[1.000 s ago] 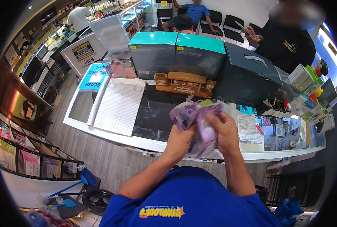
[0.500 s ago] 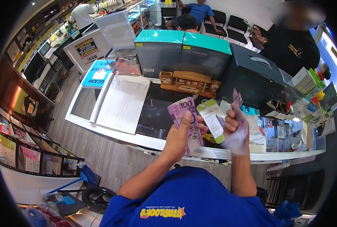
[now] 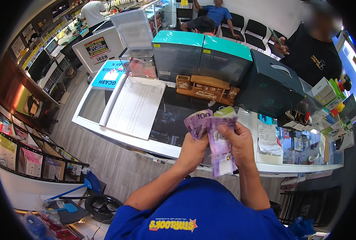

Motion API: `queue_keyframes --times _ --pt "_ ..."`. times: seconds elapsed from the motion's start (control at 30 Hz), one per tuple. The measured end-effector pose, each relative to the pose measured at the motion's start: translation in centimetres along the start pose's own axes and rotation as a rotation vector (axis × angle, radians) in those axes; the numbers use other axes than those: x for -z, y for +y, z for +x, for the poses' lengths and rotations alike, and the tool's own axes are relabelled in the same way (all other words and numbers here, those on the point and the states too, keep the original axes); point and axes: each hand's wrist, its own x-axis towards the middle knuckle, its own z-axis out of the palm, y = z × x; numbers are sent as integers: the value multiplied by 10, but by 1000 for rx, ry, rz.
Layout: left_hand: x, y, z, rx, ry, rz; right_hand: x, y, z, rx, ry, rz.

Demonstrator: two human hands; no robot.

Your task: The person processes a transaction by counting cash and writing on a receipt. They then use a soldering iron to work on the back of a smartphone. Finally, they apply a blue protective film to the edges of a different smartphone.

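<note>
My left hand (image 3: 194, 151) is closed on a fanned bunch of purple banknotes (image 3: 199, 122), held above the near edge of the glass counter (image 3: 172, 120). Close against it, my right hand (image 3: 240, 143) grips more purple banknotes (image 3: 222, 154), which hang downward from between thumb and fingers. The two lots of notes meet and partly overlap. Behind them a white and green package (image 3: 226, 111) lies on the counter, mostly hidden by the notes and my right hand.
An open ruled notebook (image 3: 136, 106) lies left on the counter. A wooden block calendar (image 3: 206, 89), two teal-topped boxes (image 3: 180, 56) and a dark handled case (image 3: 270, 84) line the back. Across the counter stands a person in black (image 3: 318, 54) with a phone. Small boxes (image 3: 326, 94) stack at right.
My right hand has come down and left with its banknotes, from apart to touching those in my left hand. The package behind is now more covered.
</note>
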Motion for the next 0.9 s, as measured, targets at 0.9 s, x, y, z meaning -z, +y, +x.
queue_keyframes --times 0.9 --pt "50 32 1 192 -49 -266 -19 3 27 -142 -24 694"
